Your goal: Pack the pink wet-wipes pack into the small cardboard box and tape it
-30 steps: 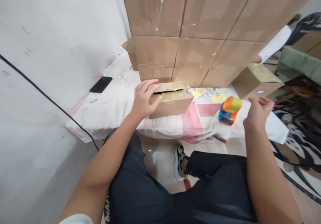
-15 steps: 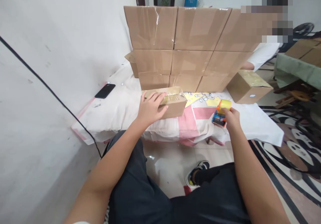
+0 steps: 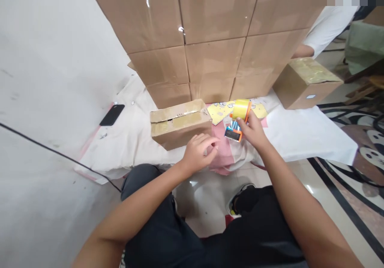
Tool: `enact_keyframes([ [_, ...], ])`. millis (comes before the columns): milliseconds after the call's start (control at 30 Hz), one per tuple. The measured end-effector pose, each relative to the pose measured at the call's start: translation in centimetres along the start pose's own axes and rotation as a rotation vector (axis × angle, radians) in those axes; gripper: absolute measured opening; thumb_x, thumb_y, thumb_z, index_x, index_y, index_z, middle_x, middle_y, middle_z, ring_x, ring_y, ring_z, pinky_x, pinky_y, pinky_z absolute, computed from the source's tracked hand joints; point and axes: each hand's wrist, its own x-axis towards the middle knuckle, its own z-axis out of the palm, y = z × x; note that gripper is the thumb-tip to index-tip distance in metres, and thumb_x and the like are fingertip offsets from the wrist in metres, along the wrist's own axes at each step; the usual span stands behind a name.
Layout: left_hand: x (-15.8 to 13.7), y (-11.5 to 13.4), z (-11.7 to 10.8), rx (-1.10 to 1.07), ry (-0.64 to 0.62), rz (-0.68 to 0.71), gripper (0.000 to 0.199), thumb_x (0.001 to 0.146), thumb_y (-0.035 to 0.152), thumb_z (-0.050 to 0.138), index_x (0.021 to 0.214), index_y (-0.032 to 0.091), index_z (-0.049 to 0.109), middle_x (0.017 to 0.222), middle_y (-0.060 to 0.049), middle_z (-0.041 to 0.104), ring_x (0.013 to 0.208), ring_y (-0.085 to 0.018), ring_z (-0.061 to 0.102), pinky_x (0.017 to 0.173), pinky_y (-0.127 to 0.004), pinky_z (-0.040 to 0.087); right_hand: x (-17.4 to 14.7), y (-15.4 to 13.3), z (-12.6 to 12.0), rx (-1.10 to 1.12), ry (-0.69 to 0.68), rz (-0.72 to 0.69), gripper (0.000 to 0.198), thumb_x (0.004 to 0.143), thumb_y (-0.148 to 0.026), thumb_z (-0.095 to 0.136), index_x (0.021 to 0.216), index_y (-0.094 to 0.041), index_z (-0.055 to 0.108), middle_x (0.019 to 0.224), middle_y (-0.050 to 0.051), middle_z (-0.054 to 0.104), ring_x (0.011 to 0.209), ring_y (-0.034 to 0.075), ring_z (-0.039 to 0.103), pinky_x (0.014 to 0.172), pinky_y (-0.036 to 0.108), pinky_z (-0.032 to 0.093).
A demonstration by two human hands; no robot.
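In the head view, since the earlier frame, the bare left hand (image 3: 198,152) is coming off the tan, oblong cardboard box (image 3: 182,131), and the right hand (image 3: 254,131) is bringing the blue-and-orange plastic tape dispenser (image 3: 233,134), with its glossy yellow roll (image 3: 241,108), nearer to it. The left hand is hovering by the box's near right side, fingers loosely curled around nothing visible; the right hand is gripping the dispenser. The box is sitting toward the near edge of the cloth-draped table (image 3: 300,140), left of its middle, a dark slit showing between its creased, shiny-taped top flaps. The step in hand seems to be readying tape; the next move is probably calling for steadying the box and drawing a strip along that slit. Smooth, square-faced cardboard cartons (image 3: 216,56) are standing stacked behind.
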Motion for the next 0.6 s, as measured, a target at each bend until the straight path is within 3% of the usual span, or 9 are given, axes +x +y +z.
enact_keyframes([
  [100, 2.4, -0.1, 1.3, -0.234, 0.014, -0.203, 0.018, 0.093, 0.028, 0.055, 0.110, 0.024, 0.062, 0.074, 0.002, 0.058, 0.069, -0.016, 0.055, 0.067, -0.029, 0.042, 0.2, -1.0, 1.7, 0.241, 0.013, -0.007, 0.040, 0.089, -0.056, 0.063, 0.111, -0.023, 0.056, 0.111, 0.007, 0.069, 0.102, 0.023, 0.065, 0.091, 0.040, 0.053],
  [200, 5.0, 0.2, 2.6, -0.344, 0.047, -0.370, 0.026, 0.093, 0.034, 0.059, 0.116, 0.024, 0.056, 0.061, 0.008, 0.039, 0.055, -0.012, 0.043, 0.057, -0.025, 0.035, 0.6, -2.0, 2.3, 0.417, 0.025, 0.024, 0.042, 0.087, -0.056, 0.067, 0.114, -0.025, 0.056, 0.113, 0.005, 0.070, 0.102, 0.022, 0.068, 0.093, 0.039, 0.055],
  [300, 6.0, 0.5, 3.8, -0.350, 0.040, -0.442, 0.028, 0.094, 0.041, 0.060, 0.116, 0.024, 0.059, 0.059, 0.008, 0.040, 0.054, -0.012, 0.043, 0.057, -0.025, 0.034, 1.1, -2.5, 2.1, 0.477, 0.028, 0.063, 0.043, 0.086, -0.057, 0.068, 0.113, -0.026, 0.057, 0.108, 0.004, 0.072, 0.098, 0.022, 0.070, 0.092, 0.039, 0.058],
  [433, 4.8, 0.3, 4.4, -0.353, -0.033, -0.453, 0.037, 0.092, 0.040, 0.062, 0.126, 0.025, 0.059, 0.062, 0.007, 0.044, 0.057, -0.012, 0.047, 0.059, -0.025, 0.037, 1.3, -2.4, 1.9, 0.453, 0.061, 0.096, 0.041, 0.085, -0.060, 0.068, 0.106, -0.026, 0.060, 0.101, 0.003, 0.072, 0.093, 0.022, 0.070, 0.087, 0.039, 0.060],
  [600, 2.7, -0.4, 4.1, -0.236, -0.022, -0.291, 0.051, 0.089, 0.036, 0.067, 0.136, 0.026, 0.050, 0.068, 0.007, 0.047, 0.060, -0.011, 0.046, 0.059, -0.024, 0.040, 0.8, -2.1, 2.4, 0.397, 0.038, 0.114, 0.035, 0.090, -0.059, 0.062, 0.098, -0.025, 0.062, 0.096, 0.004, 0.069, 0.096, 0.025, 0.068, 0.085, 0.042, 0.059],
])
